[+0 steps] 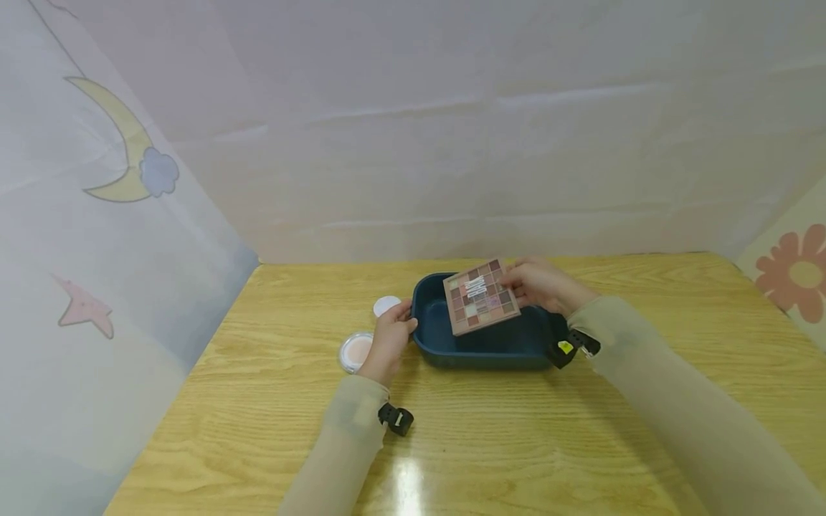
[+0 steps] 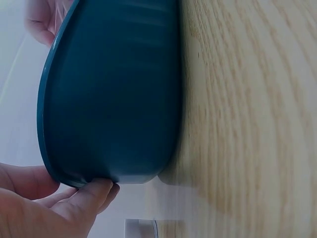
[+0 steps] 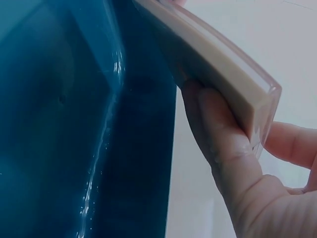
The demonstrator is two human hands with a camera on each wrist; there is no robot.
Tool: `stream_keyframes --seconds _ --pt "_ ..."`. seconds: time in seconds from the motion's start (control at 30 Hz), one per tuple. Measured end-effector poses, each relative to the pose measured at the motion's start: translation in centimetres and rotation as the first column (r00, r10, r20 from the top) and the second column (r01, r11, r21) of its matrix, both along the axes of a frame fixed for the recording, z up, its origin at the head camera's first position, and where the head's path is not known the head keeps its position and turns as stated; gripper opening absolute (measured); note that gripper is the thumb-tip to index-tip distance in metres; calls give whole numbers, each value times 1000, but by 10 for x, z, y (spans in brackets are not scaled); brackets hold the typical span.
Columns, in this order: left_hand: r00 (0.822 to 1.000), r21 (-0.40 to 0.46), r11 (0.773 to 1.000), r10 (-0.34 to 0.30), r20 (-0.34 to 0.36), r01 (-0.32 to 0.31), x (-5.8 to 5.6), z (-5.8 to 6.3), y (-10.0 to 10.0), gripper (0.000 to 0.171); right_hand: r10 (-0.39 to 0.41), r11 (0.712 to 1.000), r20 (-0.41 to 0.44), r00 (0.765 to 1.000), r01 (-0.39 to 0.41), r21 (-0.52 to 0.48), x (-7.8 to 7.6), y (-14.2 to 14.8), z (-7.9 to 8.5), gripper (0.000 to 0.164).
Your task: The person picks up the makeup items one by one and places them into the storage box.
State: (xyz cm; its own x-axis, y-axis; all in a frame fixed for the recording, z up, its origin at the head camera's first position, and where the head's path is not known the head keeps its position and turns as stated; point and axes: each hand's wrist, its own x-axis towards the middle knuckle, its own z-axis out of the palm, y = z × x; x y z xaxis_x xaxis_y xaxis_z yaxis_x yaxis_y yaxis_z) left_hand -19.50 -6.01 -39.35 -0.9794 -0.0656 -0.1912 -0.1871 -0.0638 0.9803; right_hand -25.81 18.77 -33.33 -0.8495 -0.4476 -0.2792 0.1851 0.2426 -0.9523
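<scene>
"Head view: how does the palette (image 1: 476, 304) look?"
"Square, pinkish, gridded with brown and rose shades, white lettering across. The right hand (image 1: 543, 284) has its fingers (image 3: 223, 124) pinching one edge, tilted over the blue tub (image 1: 484, 362)."
"Left hand (image 1: 388, 345)?"
"Fingers gripping the tub's rim."

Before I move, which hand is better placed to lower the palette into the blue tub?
Right, I'd judge: the right hand grips the palette over the blue tub, while the left hand holds the tub's left end.
</scene>
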Motion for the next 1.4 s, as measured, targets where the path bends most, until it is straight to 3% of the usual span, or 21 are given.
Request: stream_keyframes --seconds 0.4,0.7,1.4 --pt "1000 -2 1000 8 -7 -8 0 1 2 46 32 999 7 999 -32 38 -1 -8 -1 40" --pt "1000 -15 1000 8 -7 -8 -1 -1 1 46 40 995 0 999 -40 87 -3 -17 0 29" --pt "1000 -1 1000 6 5 -6 -1 -1 1 46 71 981 23 997 -74 177 -12 -38 -9 35"
